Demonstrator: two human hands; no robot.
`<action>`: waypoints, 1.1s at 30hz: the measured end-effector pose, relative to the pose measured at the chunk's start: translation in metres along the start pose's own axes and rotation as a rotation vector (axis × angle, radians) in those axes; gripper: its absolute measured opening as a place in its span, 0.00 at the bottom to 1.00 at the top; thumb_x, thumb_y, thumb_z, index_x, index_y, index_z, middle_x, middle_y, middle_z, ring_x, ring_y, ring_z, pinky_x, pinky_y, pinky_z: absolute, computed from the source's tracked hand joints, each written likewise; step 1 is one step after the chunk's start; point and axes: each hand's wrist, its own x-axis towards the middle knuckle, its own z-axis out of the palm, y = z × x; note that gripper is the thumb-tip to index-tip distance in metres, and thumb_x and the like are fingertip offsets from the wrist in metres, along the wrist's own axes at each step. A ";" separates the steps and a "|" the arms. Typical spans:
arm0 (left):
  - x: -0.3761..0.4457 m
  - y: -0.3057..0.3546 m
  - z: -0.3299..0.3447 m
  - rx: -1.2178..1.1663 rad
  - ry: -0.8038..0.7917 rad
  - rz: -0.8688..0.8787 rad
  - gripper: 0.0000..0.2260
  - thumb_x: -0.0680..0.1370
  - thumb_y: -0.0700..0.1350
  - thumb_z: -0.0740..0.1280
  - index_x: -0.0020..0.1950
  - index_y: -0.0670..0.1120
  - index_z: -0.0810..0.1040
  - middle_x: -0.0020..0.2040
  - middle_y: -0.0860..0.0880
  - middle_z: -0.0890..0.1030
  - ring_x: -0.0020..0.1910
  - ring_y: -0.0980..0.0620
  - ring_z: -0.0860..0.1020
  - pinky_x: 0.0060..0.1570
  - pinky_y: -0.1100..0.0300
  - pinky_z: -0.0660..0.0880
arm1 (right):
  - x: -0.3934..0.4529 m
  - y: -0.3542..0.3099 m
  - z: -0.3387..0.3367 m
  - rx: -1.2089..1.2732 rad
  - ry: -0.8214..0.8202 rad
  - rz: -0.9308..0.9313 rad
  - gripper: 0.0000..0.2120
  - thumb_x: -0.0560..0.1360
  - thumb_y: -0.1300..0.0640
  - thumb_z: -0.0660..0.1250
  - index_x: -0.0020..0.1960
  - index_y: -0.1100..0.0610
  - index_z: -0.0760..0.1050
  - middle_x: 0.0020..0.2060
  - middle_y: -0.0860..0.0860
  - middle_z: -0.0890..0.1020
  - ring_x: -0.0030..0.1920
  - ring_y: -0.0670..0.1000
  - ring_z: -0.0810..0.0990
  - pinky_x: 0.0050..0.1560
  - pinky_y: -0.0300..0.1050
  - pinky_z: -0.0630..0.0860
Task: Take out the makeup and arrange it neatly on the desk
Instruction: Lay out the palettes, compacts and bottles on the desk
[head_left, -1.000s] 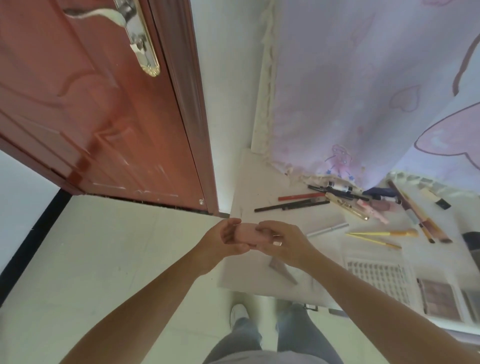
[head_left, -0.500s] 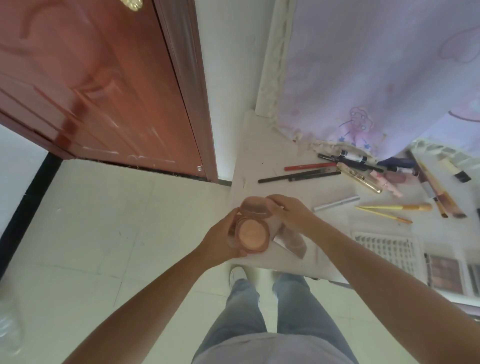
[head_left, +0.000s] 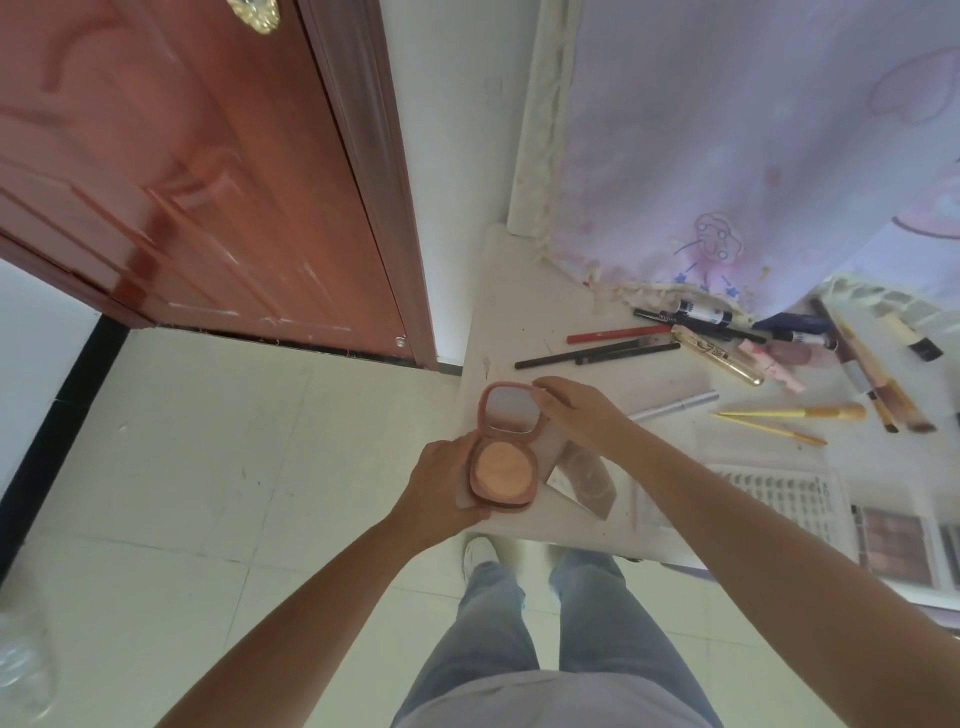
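now holding a pink compact (head_left: 503, 470) open over the left corner of the white desk (head_left: 524, 306), base cupped in the left hand (head_left: 441, 493), fingers curled under and around its left side, round pan of peach powder facing up. lid standing raised at the far side of the base, small mirror inside turned toward the camera. right hand (head_left: 582, 415) just beside, reaching across from the right, fingertips (head_left: 543, 387) pinching the lid at its upper right corner; rest of that hand partly over a grey pouch (head_left: 584, 480) lying on the desk just right of the compact. farther back on the desk, well apart from both hands: a red pencil (head_left: 618, 334) and two dark pencils (head_left: 597, 354) lying almost parallel, then a heap of tubes with a clear golden tube (head_left: 719, 354) tilted among them. to the right, a silver pen (head_left: 675, 406), yellow-handled brushes (head_left: 789, 414), a white tray of lashes (head_left: 779, 493) and a brown eyeshadow palette (head_left: 896, 540) near the picture edge. behind all of it a pale lilac curtain (head_left: 727, 130) hanging down to the desk, and to the left a red-brown door (head_left: 182, 171) above a pale tiled floor (head_left: 208, 467). below, grey trousers (head_left: 545, 649) and one white shoe (head_left: 478, 553).
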 end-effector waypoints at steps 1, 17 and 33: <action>-0.002 0.002 -0.001 -0.008 0.017 0.007 0.30 0.58 0.50 0.73 0.57 0.42 0.73 0.50 0.49 0.81 0.49 0.48 0.79 0.49 0.62 0.74 | -0.004 0.005 -0.001 -0.008 0.049 -0.008 0.15 0.79 0.54 0.54 0.60 0.60 0.72 0.55 0.56 0.78 0.55 0.55 0.75 0.50 0.39 0.67; -0.018 0.008 0.009 0.020 0.190 -0.096 0.25 0.67 0.52 0.70 0.56 0.36 0.73 0.53 0.42 0.78 0.52 0.48 0.72 0.52 0.62 0.63 | -0.060 0.081 0.040 -0.546 0.296 -0.069 0.34 0.65 0.45 0.69 0.67 0.55 0.63 0.64 0.50 0.70 0.64 0.53 0.67 0.65 0.44 0.58; 0.025 0.153 -0.026 -0.713 -0.238 -0.332 0.04 0.76 0.45 0.65 0.45 0.46 0.76 0.32 0.52 0.80 0.27 0.58 0.78 0.27 0.68 0.73 | -0.141 0.018 -0.110 0.232 -0.079 -0.386 0.18 0.62 0.68 0.75 0.44 0.52 0.73 0.58 0.45 0.72 0.58 0.46 0.75 0.59 0.35 0.74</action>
